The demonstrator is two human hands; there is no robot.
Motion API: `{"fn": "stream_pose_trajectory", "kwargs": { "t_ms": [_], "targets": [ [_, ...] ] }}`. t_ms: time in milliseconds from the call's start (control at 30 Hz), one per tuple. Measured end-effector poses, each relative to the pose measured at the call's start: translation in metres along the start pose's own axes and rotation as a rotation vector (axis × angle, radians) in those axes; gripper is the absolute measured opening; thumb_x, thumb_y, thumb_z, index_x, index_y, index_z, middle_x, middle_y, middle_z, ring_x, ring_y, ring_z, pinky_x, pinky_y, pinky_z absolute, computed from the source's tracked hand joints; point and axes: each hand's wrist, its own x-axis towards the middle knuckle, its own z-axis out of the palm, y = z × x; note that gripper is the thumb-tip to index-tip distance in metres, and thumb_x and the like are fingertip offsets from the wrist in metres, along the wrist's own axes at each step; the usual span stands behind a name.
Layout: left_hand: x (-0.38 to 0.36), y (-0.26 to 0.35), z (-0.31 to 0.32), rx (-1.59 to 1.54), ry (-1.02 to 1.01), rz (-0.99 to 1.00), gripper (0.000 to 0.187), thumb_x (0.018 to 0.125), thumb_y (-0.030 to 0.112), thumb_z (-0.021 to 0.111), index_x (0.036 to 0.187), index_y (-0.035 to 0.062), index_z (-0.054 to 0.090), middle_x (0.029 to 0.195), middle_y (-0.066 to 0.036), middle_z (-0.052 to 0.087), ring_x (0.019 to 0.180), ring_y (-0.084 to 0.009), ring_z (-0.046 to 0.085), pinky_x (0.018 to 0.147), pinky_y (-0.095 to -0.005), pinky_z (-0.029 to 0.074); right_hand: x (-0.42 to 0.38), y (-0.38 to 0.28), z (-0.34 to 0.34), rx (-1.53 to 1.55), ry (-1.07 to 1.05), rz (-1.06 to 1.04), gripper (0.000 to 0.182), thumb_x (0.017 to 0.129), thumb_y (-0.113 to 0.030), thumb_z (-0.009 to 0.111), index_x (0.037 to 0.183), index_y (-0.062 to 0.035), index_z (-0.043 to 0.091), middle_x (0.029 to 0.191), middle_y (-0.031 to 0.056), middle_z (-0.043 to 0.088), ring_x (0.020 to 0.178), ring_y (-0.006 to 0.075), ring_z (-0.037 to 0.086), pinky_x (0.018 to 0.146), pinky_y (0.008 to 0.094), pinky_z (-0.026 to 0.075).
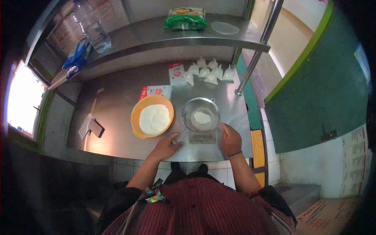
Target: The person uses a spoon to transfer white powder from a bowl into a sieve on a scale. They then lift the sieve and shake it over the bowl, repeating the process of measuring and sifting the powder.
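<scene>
A round wire-mesh sieve (pixel 188 106) with a small heap of white powder (pixel 202 117) stands over a flat kitchen scale (pixel 202 139) near the table's front edge. My left hand (pixel 166 147) is at the sieve's lower left, with thumb and fingers closed about its thin handle. At the right rim is my right hand (pixel 231 140), its fingers bent against the edge; the palm side is hidden. Left of the sieve, an orange bowl (pixel 136 113) holds a large amount of white powder, which looks like flour.
Behind the bowl lie red-and-white boxes (pixel 156 91). Several tied bags of white powder (pixel 204 72) stand at the back right. A metal shelf (pixel 141 44) overhangs the table, bearing a green packet (pixel 186 20) and a large bottle (pixel 92 29). A steel post (pixel 254 58) rises at right.
</scene>
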Motion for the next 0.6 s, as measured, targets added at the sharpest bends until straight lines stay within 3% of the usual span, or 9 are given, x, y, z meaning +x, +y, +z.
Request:
{"fn": "stream_pose_trajectory", "kwargs": {
  "t_ms": [133, 300, 500, 600],
  "targets": [
    [0.000, 0.011, -0.008, 0.016, -0.116, -0.128, 0.065, 0.092, 0.039, 0.072, 0.139, -0.0028, 0.057, 0.094, -0.021, 0.071, 0.088, -0.0290, 0.070, 0.083, -0.0395, 0.054, -0.006, -0.008, 0.000, 0.045, 0.012, 0.027, 0.030, 0.094, -0.007, 0.053, 0.120, -0.0067, 0.068, 0.114, 0.0188, 0.072, 0.101, 0.0387, 0.070, 0.087, 0.0474, 0.056],
    [0.001, 0.012, -0.006, 0.112, -0.002, 0.046, 0.064, 0.092, 0.040, 0.072, 0.138, -0.0017, 0.058, 0.095, -0.020, 0.071, 0.086, -0.0284, 0.070, 0.080, -0.0395, 0.054, -0.011, -0.008, 0.000, 0.003, -0.073, 0.059, 0.029, 0.094, -0.007, 0.054, 0.118, -0.0064, 0.070, 0.111, 0.0191, 0.073, 0.099, 0.0389, 0.070, 0.085, 0.0476, 0.057],
    [-0.001, 0.022, -0.009, 0.147, -0.016, -0.025, 0.062, 0.092, 0.039, 0.073, 0.136, -0.0022, 0.059, 0.091, -0.019, 0.070, 0.083, -0.0291, 0.069, 0.077, -0.0403, 0.054, -0.008, 0.002, 0.009, 0.055, 0.058, 0.002, 0.028, 0.094, -0.008, 0.055, 0.117, -0.0072, 0.070, 0.110, 0.0192, 0.073, 0.095, 0.0389, 0.071, 0.083, 0.0478, 0.057],
    [0.003, 0.011, -0.005, 0.193, -0.012, 0.032, 0.060, 0.091, 0.037, 0.073, 0.136, -0.0007, 0.060, 0.089, -0.018, 0.070, 0.080, -0.0287, 0.068, 0.075, -0.0407, 0.054, -0.006, 0.002, 0.010, 0.002, 0.000, 0.039, 0.027, 0.094, -0.009, 0.055, 0.116, -0.0075, 0.070, 0.110, 0.0189, 0.073, 0.096, 0.0385, 0.071, 0.083, 0.0479, 0.057]
  ]
}}
